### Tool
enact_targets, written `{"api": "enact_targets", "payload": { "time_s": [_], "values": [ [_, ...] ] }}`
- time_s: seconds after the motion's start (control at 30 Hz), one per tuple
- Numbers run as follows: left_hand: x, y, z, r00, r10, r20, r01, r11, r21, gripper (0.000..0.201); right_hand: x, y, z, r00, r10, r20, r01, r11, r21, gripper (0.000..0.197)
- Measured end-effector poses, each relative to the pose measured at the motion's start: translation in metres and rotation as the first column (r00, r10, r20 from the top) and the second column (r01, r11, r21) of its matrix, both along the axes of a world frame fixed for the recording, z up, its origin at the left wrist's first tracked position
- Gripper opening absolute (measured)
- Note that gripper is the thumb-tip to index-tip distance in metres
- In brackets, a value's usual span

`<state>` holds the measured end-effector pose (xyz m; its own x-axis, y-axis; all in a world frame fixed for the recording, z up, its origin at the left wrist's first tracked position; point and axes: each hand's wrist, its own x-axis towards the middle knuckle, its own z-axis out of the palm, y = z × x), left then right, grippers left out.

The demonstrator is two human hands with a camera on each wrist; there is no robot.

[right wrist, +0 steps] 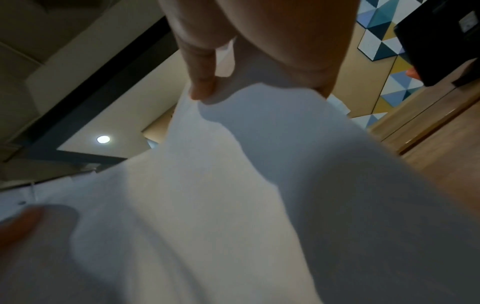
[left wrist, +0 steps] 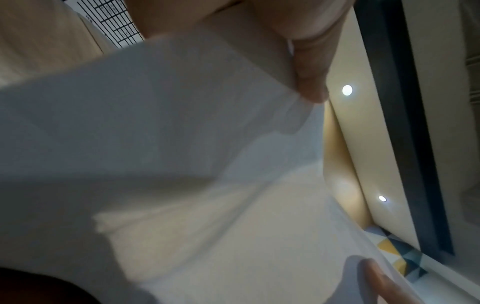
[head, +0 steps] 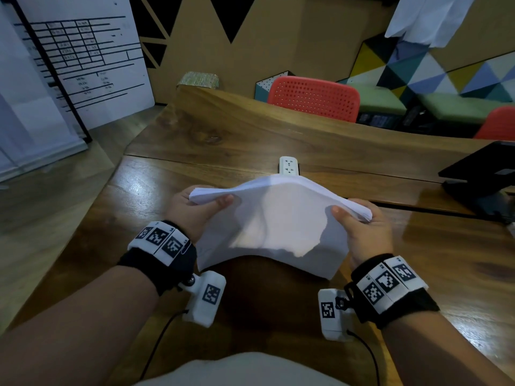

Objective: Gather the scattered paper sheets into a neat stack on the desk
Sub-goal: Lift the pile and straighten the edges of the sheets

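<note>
- One bundle of white paper sheets is held up above the brown wooden desk; the sheets lie too close to count, and the bundle arches upward in the middle.
- The left hand grips the bundle's left edge, thumb on top and fingers curled beneath.
- The right hand grips the right edge the same way, thumb pressed on the top sheet.
- The bundle's near edge hangs nearest the person; whether it touches the desk cannot be told.
- Just beyond the bundle, one white power strip lies on the desk.
- Two red perforated plastic chairs stand behind the desk: one beyond the bundle, one far right.
- One black laptop sits right of the bundle.
</note>
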<state>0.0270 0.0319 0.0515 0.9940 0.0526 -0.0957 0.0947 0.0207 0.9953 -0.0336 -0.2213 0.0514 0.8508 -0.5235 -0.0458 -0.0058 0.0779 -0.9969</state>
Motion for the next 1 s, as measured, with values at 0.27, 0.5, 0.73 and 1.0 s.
{"api": "enact_targets", "payload": {
  "time_s": [0.27,0.5,0.73,1.0],
  "values": [
    [-0.004,-0.001,0.004,0.999,0.017,0.033,-0.019,0.997,0.075,0.020,-0.008,0.004,-0.013,0.995,-0.083,-0.047,0.084,0.996,0.021,0.019],
    [0.005,0.015,0.013,0.964,0.213,0.161,-0.267,0.790,0.551,0.112,-0.012,0.017,0.017,0.997,0.042,0.065,-0.035,0.994,-0.104,0.021],
    [-0.011,-0.022,0.079,0.723,-0.656,0.214,-0.067,0.242,0.968,0.043,-0.012,0.056,0.065,0.899,0.333,0.285,-0.143,0.837,-0.529,0.027],
    [-0.014,0.010,0.087,0.678,-0.599,0.427,0.089,0.643,0.761,0.034,-0.007,0.017,0.077,0.927,0.353,-0.131,-0.362,0.740,-0.567,0.016]
  ]
}}
